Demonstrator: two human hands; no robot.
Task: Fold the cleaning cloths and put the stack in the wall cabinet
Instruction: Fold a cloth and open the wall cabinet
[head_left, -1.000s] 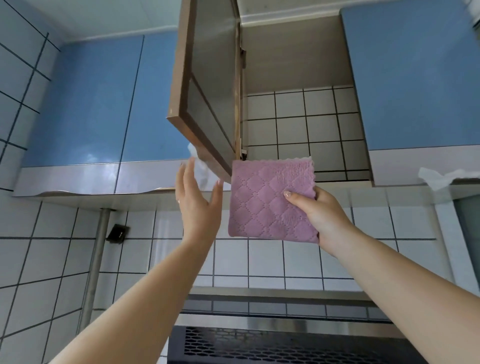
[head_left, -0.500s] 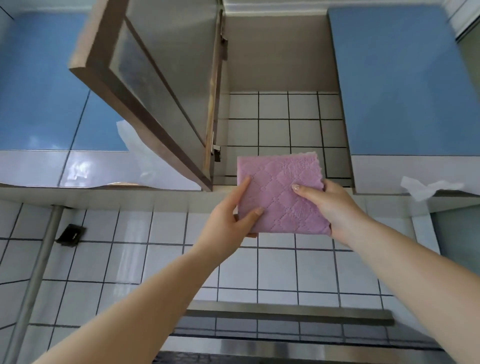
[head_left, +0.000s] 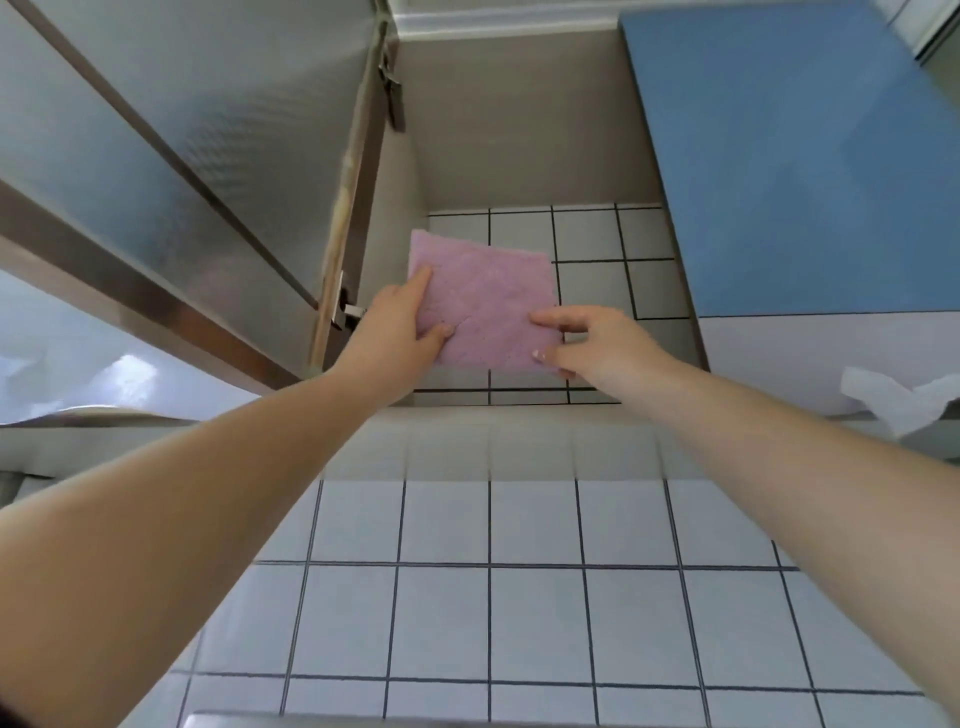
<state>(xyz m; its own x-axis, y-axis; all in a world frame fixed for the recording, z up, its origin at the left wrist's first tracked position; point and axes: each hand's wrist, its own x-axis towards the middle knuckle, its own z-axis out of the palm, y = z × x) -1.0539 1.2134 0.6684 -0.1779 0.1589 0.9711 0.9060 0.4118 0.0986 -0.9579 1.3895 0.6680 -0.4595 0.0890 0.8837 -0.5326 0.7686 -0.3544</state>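
Observation:
A folded pink quilted cloth stack (head_left: 485, 306) is held up inside the open wall cabinet (head_left: 519, 156), in front of its tiled back wall. My left hand (head_left: 395, 332) grips the stack's left edge, thumb on the front and fingers along the side. My right hand (head_left: 592, 343) pinches its lower right corner, index finger stretched across the front. I cannot tell whether the stack rests on the cabinet floor; that floor is hidden from below.
The cabinet's frosted-glass door (head_left: 171, 171) stands open to the left, close to my left arm. A shut blue cabinet door (head_left: 800, 166) is to the right. A crumpled white paper (head_left: 893, 400) hangs at its lower edge. White wall tiles (head_left: 493, 597) lie below.
Both hands have lifted the pink stack up and into the cabinet opening. One second ago only my right hand held it; my left hand then took hold of its left edge.

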